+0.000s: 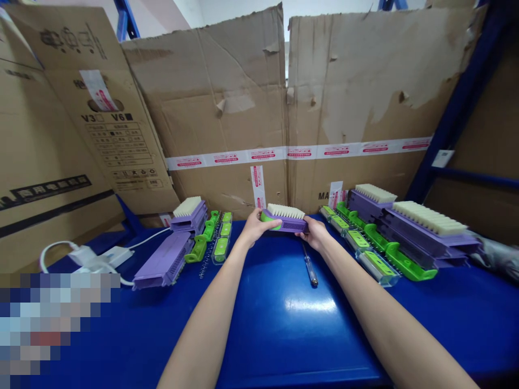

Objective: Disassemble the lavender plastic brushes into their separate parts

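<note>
Between my two hands is a purple brush [292, 223] with cream bristles facing up and a green piece at its left end. My left hand [255, 226] grips that green end, thumb across the front. At the other end, my right hand [314, 233] holds the purple body. A screwdriver [310, 268] with a clear handle lies on the blue table [275, 324], just below my right hand. Right of it are green-and-clear plastic boxes [357, 239], green end pieces [405, 261] and purple bodies with bristles [432, 217].
Left of my arms lie purple housings [164, 260], green pieces [196, 249], springs [210, 248] and clear-green boxes [221, 247]. A white power strip [115, 258] with plugged-in cable sits further left. Cardboard sheets [227, 119] stand behind the table, and a blue metal post [450, 102] rises at right.
</note>
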`<state>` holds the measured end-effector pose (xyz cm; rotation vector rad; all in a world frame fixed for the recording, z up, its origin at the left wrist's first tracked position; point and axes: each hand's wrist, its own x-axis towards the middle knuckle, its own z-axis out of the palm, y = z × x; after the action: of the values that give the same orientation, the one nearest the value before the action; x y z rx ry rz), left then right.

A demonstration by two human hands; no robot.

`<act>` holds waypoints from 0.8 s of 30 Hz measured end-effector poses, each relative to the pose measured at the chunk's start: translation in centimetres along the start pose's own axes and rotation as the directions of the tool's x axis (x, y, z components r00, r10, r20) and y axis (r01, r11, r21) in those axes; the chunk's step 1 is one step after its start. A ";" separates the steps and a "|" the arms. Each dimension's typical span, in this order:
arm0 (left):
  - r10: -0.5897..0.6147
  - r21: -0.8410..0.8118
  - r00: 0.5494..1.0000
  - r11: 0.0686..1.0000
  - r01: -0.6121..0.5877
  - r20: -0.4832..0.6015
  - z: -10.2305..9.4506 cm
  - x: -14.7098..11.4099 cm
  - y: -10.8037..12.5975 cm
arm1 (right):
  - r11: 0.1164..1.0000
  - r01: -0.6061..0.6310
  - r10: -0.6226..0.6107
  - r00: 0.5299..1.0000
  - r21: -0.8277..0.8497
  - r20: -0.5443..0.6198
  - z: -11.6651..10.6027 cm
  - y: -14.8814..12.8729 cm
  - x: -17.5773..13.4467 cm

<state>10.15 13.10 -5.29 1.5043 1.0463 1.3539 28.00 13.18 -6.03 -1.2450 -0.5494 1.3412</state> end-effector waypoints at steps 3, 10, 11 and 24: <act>0.029 -0.017 1.000 0.999 -0.029 -0.003 0.1 0.0 0.3 | 1.000 -0.012 0.011 1.000 0.010 0.024 0.1 -0.1 -0.2; 0.102 0.115 0.994 0.988 -0.098 -0.027 0.8 -0.2 1.6 | 1.000 0.003 -0.005 0.998 0.031 0.058 0.0 -0.5 -0.3; 0.105 0.129 0.994 0.987 -0.099 -0.038 0.8 -0.3 1.8 | 1.000 0.004 -0.005 0.999 0.029 0.050 0.0 -0.5 -0.3; 0.152 0.297 0.977 0.950 -0.102 -0.152 0.6 0.2 -0.1 | 0.993 0.087 -0.081 0.994 0.086 -0.069 0.0 0.7 0.5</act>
<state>10.71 13.25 -5.37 1.7138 1.3217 1.4936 27.84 13.49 -6.85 -1.1766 -0.4861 1.2374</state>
